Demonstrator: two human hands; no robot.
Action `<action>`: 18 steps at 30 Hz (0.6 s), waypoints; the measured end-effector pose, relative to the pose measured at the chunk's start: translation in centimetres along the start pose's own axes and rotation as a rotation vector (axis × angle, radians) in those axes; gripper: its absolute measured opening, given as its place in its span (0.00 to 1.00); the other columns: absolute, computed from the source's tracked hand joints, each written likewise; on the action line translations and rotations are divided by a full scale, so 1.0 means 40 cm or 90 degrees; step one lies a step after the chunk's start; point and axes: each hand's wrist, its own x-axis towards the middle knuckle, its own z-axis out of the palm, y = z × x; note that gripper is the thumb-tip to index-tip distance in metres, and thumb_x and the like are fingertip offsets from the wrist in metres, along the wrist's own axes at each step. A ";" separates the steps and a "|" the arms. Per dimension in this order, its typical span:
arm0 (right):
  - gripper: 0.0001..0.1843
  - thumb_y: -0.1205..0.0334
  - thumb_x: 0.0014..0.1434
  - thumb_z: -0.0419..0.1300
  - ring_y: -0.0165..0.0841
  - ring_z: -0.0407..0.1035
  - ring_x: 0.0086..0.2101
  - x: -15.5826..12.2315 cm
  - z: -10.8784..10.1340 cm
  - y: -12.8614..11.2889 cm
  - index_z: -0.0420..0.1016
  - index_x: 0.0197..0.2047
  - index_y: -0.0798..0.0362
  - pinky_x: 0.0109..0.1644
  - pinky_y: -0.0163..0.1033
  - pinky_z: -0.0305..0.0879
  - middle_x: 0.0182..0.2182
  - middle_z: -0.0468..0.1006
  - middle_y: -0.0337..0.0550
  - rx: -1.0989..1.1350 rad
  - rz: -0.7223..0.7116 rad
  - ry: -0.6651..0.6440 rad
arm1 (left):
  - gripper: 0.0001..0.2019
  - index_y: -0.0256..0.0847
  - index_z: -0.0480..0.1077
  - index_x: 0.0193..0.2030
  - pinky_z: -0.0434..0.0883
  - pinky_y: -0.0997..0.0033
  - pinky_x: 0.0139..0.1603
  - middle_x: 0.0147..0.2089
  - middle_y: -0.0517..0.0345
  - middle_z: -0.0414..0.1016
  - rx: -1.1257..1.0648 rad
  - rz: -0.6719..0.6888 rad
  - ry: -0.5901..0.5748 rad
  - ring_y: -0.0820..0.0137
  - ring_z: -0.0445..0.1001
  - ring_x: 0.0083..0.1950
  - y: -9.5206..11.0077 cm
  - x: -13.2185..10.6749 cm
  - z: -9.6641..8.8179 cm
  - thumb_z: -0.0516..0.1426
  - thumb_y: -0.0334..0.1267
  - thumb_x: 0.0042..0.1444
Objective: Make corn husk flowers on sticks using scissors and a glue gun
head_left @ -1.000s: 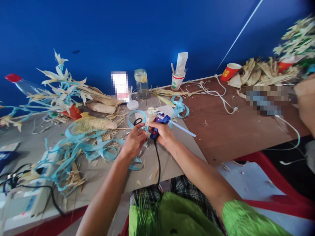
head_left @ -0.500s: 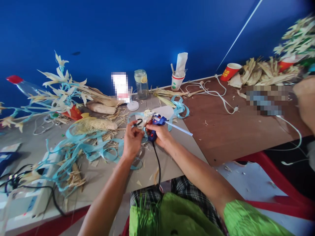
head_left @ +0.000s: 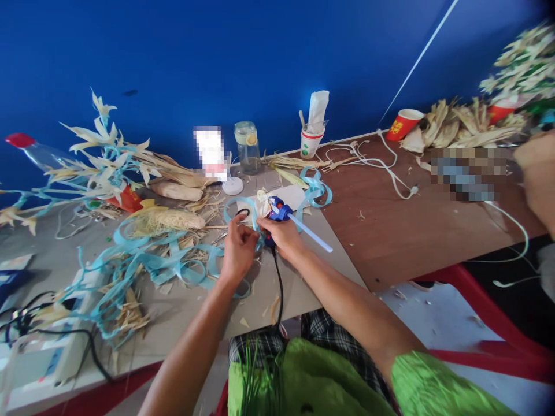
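Note:
My right hand point(head_left: 285, 236) is closed around a blue glue gun point(head_left: 280, 209), with a clear glue stick point(head_left: 310, 233) poking out of its back. A pale corn-husk flower point(head_left: 263, 202) shows at the gun's front, close to my right fingertips. My left hand point(head_left: 240, 249) is closed, thumb and fingers pinching a light blue ribbon point(head_left: 254, 216) right beside the gun. The pinch itself is partly hidden. By my left index finger shows a black loop point(head_left: 243, 211); its kind is unclear.
Tangled blue ribbon point(head_left: 160, 260) and husk scraps spread to the left, near a white power strip point(head_left: 76, 341). Behind stand a glass bottle point(head_left: 247, 147), a paper cup point(head_left: 311, 142) and husk flowers point(head_left: 104, 156). A white cable point(head_left: 392, 167) lies right. Another person's arm point(head_left: 537, 173) appears far right.
My left hand has shifted slightly right and turned, its fingers closer to my right hand. The glue gun has tilted, its glue stick now pointing lower. The view has shifted a little.

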 end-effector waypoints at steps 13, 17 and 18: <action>0.09 0.63 0.33 0.66 0.23 0.59 0.18 -0.012 0.001 -0.032 0.69 0.17 0.56 0.23 0.32 0.56 0.14 0.68 0.33 0.131 0.061 -0.048 | 0.17 0.35 0.66 0.36 0.61 0.78 0.25 0.27 0.62 0.68 -0.371 -0.323 -0.156 0.81 0.64 0.23 0.025 0.011 -0.024 0.65 0.32 0.39; 0.09 0.62 0.33 0.66 0.24 0.58 0.17 -0.021 0.003 -0.044 0.71 0.20 0.56 0.22 0.33 0.57 0.14 0.66 0.32 0.122 0.066 -0.050 | 0.14 0.34 0.68 0.35 0.62 0.76 0.25 0.26 0.61 0.67 -0.399 -0.378 -0.244 0.81 0.63 0.21 0.016 0.015 -0.041 0.65 0.31 0.40; 0.09 0.62 0.33 0.66 0.24 0.58 0.17 -0.023 0.002 -0.046 0.72 0.21 0.56 0.22 0.33 0.57 0.13 0.66 0.32 0.125 0.070 -0.053 | 0.14 0.34 0.69 0.35 0.62 0.76 0.25 0.25 0.61 0.66 -0.399 -0.385 -0.258 0.81 0.62 0.21 0.015 0.016 -0.044 0.66 0.31 0.40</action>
